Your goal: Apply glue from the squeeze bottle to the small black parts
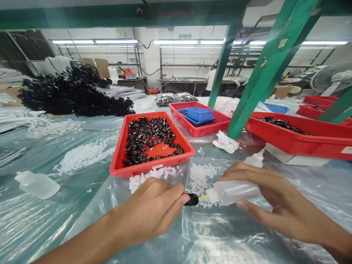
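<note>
Between thumb and fingers, my left hand (154, 209) pinches a small glossy black plastic piece (191, 200). My right hand (271, 201) grips a translucent squeeze bottle (236, 191), held sideways with its yellowish tip pointing left. That tip meets or nearly meets the right end of the black piece; whether they touch I cannot tell. Under and behind the bottle lie small white bits (202, 176) on the plastic-covered table. Larger white pieces (162, 173) lie just beyond my left hand, along the front of a red tray (152, 168) holding many similar black pieces.
A second bottle (37, 184) lies at the left, another (255, 159) beyond my right hand. White pieces (85, 154), a black bundle (71, 91) and a crumpled white wad (226, 142) are on the table. A green post (255, 84) rises between red trays. A person (211, 80) is far behind.
</note>
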The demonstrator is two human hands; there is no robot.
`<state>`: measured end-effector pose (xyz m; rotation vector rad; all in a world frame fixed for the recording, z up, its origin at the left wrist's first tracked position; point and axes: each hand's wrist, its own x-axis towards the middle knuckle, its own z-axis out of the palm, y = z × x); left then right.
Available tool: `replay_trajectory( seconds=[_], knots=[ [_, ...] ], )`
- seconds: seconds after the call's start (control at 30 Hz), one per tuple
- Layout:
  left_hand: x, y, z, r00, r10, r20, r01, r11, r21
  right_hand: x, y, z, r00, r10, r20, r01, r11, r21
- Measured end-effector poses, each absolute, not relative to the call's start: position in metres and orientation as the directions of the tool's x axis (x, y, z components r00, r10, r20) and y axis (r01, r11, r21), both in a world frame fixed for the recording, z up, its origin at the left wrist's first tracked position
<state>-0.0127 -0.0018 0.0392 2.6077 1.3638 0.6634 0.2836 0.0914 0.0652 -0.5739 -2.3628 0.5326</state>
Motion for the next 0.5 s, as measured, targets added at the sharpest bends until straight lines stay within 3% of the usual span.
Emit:
replay_trajectory(
  seconds=[0.5],
  knots=[
    [-0.0125, -0.0013, 0.0404, 0.515, 0.804, 0.297, 0.758, -0.589, 0.281, 0.2804, 0.0923, 0.0686, -0.703, 0.522, 0.483, 0.257, 0.819, -0.513]
  ],
)
